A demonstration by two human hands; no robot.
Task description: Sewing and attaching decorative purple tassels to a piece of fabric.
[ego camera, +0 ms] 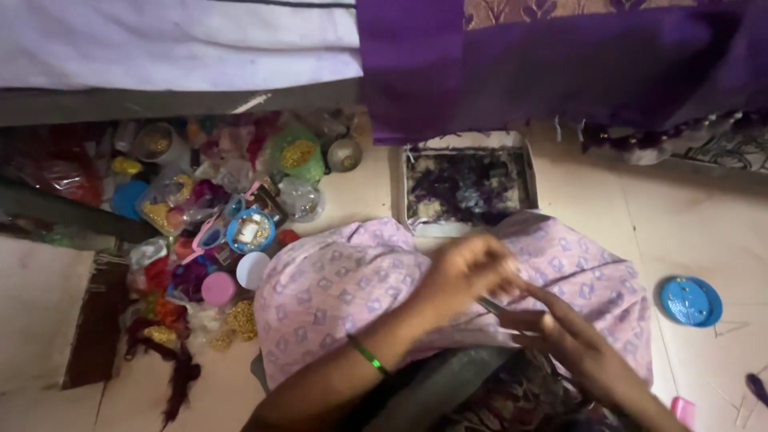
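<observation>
My left hand, with a green bangle on its wrist, is closed with its fingertips pinched together over a lilac patterned cloth that covers my lap. My right hand lies just below and to the right of it, fingers stretched toward the left hand. A thin dark metal tool shows between the two hands; which hand holds it is blurred. Above the cloth stands an open white box filled with dark purple scraps.
A heap of small containers, beads and colourful bits lies on the floor at left. A blue round lid lies at right, a pink item below it. Purple fabric hangs at top, white cloth top left.
</observation>
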